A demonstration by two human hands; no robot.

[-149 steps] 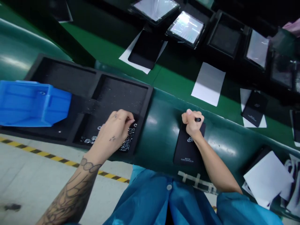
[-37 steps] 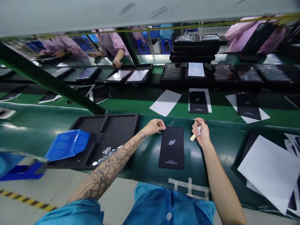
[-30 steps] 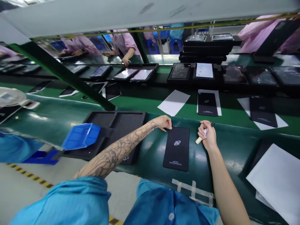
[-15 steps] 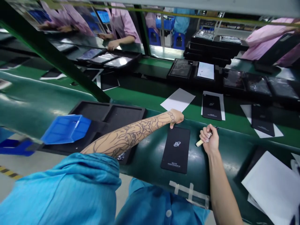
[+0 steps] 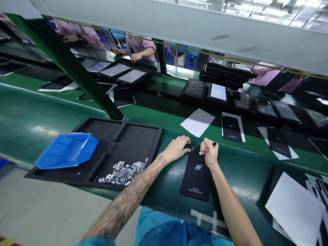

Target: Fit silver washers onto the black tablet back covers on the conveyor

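A black tablet back cover (image 5: 196,182) with a white logo lies on the green bench in front of me. On its top left corner sits a small silver ring (image 5: 192,149). My left hand (image 5: 176,147) is just left of that corner, its thumb and fingers apart with nothing seen between them. Over the top right part of the cover, my right hand (image 5: 210,154) is wrapped round a short stick with a pale yellow tip (image 5: 201,153) and a dark end. The stick's middle is hidden by the fingers. Many silver rings (image 5: 125,173) are heaped in a black tray (image 5: 138,135) at left.
A blue bin (image 5: 66,150) rests on the tray's left part. White sheets (image 5: 294,205) are stacked at right. Beyond the bench edge, a green belt (image 5: 161,118) carries more covers (image 5: 232,128) on paper. A green post (image 5: 84,82) slants at left. Co-workers in pink sit opposite.
My left hand has drawn back leftward from above the cover's top edge. My right hand has come left over the cover with the stick. A ring now shows on the corner. The view has tilted up.
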